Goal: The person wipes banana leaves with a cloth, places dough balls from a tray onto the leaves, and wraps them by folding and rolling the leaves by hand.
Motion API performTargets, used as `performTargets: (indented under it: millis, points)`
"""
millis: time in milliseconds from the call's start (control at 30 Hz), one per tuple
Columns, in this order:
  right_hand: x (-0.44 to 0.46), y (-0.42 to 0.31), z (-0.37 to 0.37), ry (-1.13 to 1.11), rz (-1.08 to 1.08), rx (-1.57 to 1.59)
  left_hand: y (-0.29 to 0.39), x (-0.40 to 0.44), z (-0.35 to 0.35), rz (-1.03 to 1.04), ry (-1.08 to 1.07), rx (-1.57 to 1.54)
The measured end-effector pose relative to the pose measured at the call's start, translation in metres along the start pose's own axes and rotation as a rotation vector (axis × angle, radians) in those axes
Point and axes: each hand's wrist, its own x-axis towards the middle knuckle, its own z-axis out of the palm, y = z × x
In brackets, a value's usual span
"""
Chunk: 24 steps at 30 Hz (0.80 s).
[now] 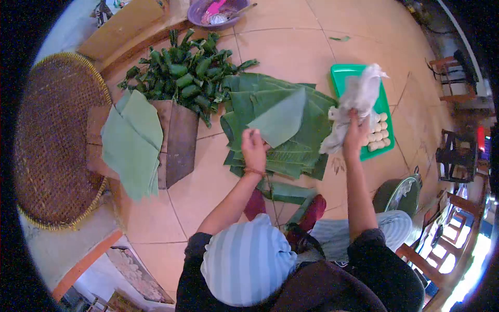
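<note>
1 pale leaf piece is pinched in the left hand, while the right hand clutches a whitish cloth

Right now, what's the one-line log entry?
left hand: holding leaf piece | right hand: holding white cloth | pale pieces: in green tray

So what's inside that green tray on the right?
Pale round pieces sit in the green tray. A whitish cloth, held by the right hand, hides part of it; what lies beneath the cloth cannot be seen.
</note>
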Motion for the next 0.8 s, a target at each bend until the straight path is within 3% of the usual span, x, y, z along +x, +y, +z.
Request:
performTargets:
  millis: [67,133,167,200,233,267,367,433,500,567,633,767,800]
  points:
    - [-0.033,-0.006,0.014,-0.195,-0.106,-0.325,-0.015,0.001,-0.012,0.029,-0.063,-0.088]
    - [-0.074,0.01,0.054,-0.262,-0.428,-0.486,-0.027,0.003,-0.015,-0.002,-0.086,-0.166]
    - [-0.084,0.013,0.072,-0.464,-0.516,-0.406,-0.049,0.011,-0.024,0.288,-0.087,0.241]
    - [-0.092,0.029,0.09,-0.63,-0.571,-0.387,-0.066,0.018,-0.035,0.364,-0.125,0.444]
    - [-0.1,0.029,0.107,-0.8,-0.483,-0.413,-0.082,0.025,-0.045,0.454,-0.148,0.651]
    - [-0.104,0.043,0.114,-0.801,-0.52,-0.514,-0.099,0.031,-0.056,0.552,-0.158,0.84]
    - [-0.089,0.081,0.125,-0.853,-0.672,-0.801,-0.094,0.037,-0.053,-0.222,-0.12,-0.042]
    - [-0.05,0.097,0.131,-0.648,-0.499,-0.748,-0.081,0.03,-0.048,-0.201,-0.164,-0.128]
    - [-0.004,0.128,0.129,-0.505,-0.602,-0.9,-0.087,0.04,-0.056,-0.189,-0.271,-0.197]
    - [0.052,0.157,0.121,-0.48,-0.591,-0.775,-0.06,0.032,-0.048,-0.122,-0.248,-0.048]
    - [0.095,0.127,0.114,-0.746,-0.196,-0.932,-0.021,0.009,-0.041,-0.022,-0.217,0.085]
    - [0.094,0.069,0.085,-0.417,0.095,-0.484,0.082,-0.053,-0.074,0.317,-0.045,0.236]
    - [0.092,0.073,0.076,-0.379,0.136,-0.355,0.106,-0.063,-0.089,0.253,0.118,0.202]
